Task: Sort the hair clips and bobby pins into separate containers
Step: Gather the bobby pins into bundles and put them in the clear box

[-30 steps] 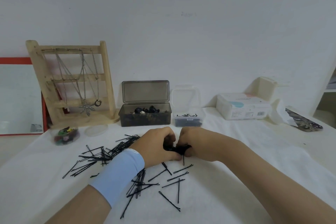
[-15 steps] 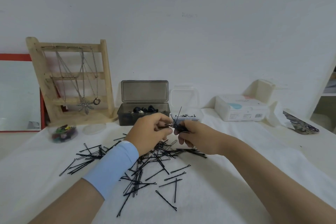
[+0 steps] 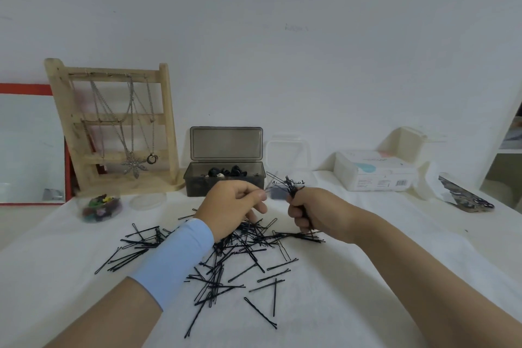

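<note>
Black bobby pins point(image 3: 243, 248) lie scattered on the white cloth point(image 3: 353, 291) below my hands, with a second heap point(image 3: 135, 246) further left. My right hand point(image 3: 313, 212) grips an upright bundle of bobby pins point(image 3: 291, 185), whose tips stick out above the fist. My left hand point(image 3: 234, 206) hovers just left of it, thumb and forefinger pinched together; no pin shows plainly between them. Behind my hands stand a dark grey box of hair clips point(image 3: 226, 178) with its lid up and a small clear container point(image 3: 278, 192) holding bobby pins, partly hidden by the bundle.
A wooden necklace stand point(image 3: 113, 121) and a red-framed mirror point(image 3: 28, 144) are at the back left. A round clear jar of coloured bits point(image 3: 100, 207) and its lid point(image 3: 148, 200) sit in front of them. A white box point(image 3: 372, 169) and a phone point(image 3: 466, 198) lie at right.
Both hands rose from the cloth with a gathered bundle of pins. Now my left hand has come away from the bundle, which stays in my right fist.
</note>
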Motion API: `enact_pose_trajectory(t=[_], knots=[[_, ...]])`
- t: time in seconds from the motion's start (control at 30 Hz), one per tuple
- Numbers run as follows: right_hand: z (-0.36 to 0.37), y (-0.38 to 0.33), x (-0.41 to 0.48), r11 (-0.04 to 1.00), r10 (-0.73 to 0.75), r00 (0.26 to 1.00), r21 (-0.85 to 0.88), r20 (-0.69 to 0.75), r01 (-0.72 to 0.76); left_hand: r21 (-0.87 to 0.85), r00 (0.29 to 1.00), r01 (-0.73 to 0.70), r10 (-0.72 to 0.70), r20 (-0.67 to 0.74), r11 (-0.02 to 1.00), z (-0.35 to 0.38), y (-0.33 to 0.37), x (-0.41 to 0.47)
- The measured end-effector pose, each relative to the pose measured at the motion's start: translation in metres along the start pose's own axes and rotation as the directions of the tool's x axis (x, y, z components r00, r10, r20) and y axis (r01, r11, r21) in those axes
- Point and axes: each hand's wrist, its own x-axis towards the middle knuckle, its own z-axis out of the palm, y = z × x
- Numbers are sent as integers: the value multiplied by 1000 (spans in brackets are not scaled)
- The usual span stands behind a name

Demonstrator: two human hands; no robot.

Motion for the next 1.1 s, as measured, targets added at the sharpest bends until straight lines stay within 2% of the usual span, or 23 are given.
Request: enact_pose_trajectory(t=[0.1, 0.2, 0.27, 0.33, 0.43, 0.5, 0.57, 0.67, 0.77, 0.87, 0.93, 1.0, 1.03, 1.1], knots=[[12, -1, 3, 993, -78, 994, 99, 76, 70, -68, 998, -14, 19, 66, 998, 10, 8, -3], [26, -4, 2, 972, -213, 977, 99, -23, 215, -40, 991, -17, 22, 135, 999, 13, 10, -6], [27, -3, 4, 964, -240, 967, 98, -90, 248, -4, 984, -1, 2, 180, 1000, 11, 10, -6], [25, -1, 6, 970, -218, 967, 84, -132, 230, 72, 983, 23, -36, 178, 997, 6, 11, -6], [19, 2, 4, 978, -196, 972, 50, -131, 204, 296, 998, -9, 29, -62, 955, -2, 10, 0], [15, 2, 0, 981, -184, 983, 53, -27, 185, 226, 982, -81, 117, -150, 971, -5, 9, 2], [14, 2, -4, 984, -171, 980, 65, 104, 165, 197, 978, -183, 198, -59, 963, -5, 6, 4], [14, -1, -6, 987, -155, 972, 56, 179, 148, 257, 961, -270, 245, 125, 928, -1, 2, 4], [13, -1, -6, 991, -127, 978, 50, 166, 120, 313, 968, -251, 233, 93, 916, -2, 5, 3], [12, -1, -4, 992, -110, 993, 64, 40, 107, 319, 975, -207, 171, 139, 925, -3, 8, 2], [11, -1, -3, 990, -116, 993, 79, -8, 117, 328, 986, -167, 163, 41, 930, -3, 7, 2], [11, -1, -4, 992, -114, 993, 53, 42, 111, 257, 976, -130, 169, -136, 958, -3, 6, 3], [11, -2, -6, 994, -107, 990, 34, 88, 105, 156, 976, -135, 158, -150, 978, -3, 6, 5], [13, -2, -9, 995, -94, 983, -3, 160, 95, -72, 986, -163, 161, -30, 984, -3, 6, 7]])
